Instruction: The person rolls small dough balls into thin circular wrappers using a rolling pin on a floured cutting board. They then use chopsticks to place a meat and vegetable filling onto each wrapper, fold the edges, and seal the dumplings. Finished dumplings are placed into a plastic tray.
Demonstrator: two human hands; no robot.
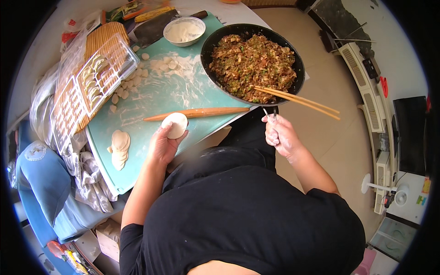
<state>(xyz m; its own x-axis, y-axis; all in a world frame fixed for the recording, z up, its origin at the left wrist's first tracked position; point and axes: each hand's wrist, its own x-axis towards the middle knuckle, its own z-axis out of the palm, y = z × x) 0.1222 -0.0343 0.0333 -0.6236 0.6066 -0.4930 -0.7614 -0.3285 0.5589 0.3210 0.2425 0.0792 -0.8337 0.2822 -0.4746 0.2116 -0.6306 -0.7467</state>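
My left hand (162,145) holds a round white dough wrapper (175,124) flat on its fingers, just below the wooden rolling pin (197,112) on the teal cutting board (160,91). My right hand (280,135) is closed on a thin metal utensil handle (269,112), beside the near rim of the black pan (253,62) of chopped filling. Wooden chopsticks (295,99) rest across the pan's edge, sticking out to the right, above my right hand.
A stack of rolled wrappers (119,147) lies on the board's left end. Small dough pieces (130,82) and flour are scattered further back, near a white bowl of flour (184,31). A clear tray (89,87) with folded dumplings sits on a bamboo mat at left.
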